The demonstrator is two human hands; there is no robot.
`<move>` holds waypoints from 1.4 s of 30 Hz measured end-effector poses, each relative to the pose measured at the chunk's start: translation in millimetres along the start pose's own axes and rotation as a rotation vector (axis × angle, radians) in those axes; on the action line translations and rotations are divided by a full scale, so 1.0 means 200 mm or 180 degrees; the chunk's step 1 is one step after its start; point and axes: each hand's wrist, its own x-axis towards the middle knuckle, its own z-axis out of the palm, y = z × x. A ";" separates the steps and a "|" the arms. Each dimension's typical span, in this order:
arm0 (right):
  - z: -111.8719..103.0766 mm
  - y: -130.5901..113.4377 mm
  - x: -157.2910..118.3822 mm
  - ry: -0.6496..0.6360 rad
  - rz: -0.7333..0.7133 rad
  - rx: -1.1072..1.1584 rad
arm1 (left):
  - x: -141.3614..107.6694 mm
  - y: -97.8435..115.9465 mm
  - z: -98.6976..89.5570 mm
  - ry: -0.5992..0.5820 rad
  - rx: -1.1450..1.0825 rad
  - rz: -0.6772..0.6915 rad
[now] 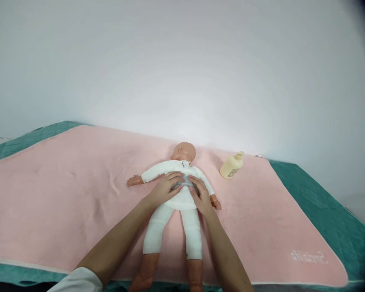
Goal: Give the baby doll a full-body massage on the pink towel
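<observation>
A baby doll (182, 202) in a white suit lies on its belly, its head away from me and turned to the left. Its arms are spread and its bare feet point toward me. Across the middle of its back is a thin grey piece (187, 181), which looks like cloth and is partly hidden by my fingers. My left hand (166, 189) rests on the left side of the back, fingers stretched out over the grey piece. On the right side lies my right hand (201, 195), its fingers also extended and touching the grey piece.
A pale yellow pump bottle (231, 166) leans or lies to the right of the doll. Beneath everything is a pink mat (63, 202) over a green quilted cover (328, 207). A plain white wall (182, 73) rises behind the far edge.
</observation>
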 end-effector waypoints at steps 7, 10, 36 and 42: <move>0.00 0.01 -0.01 -0.0074 0.0100 0.0064 | 0.00 0.00 0.00 -0.0047 -0.0030 -0.0003; 0.00 0.02 -0.01 -0.0115 0.0112 0.0060 | -0.01 0.00 0.00 -0.0063 -0.0016 -0.0014; 0.02 0.08 0.13 0.0240 0.0241 -0.0023 | 0.02 -0.12 -0.01 0.0108 0.0668 0.0013; 0.02 0.07 0.12 0.0198 0.0369 -0.0037 | 0.02 -0.11 -0.01 -0.0017 0.0652 -0.0068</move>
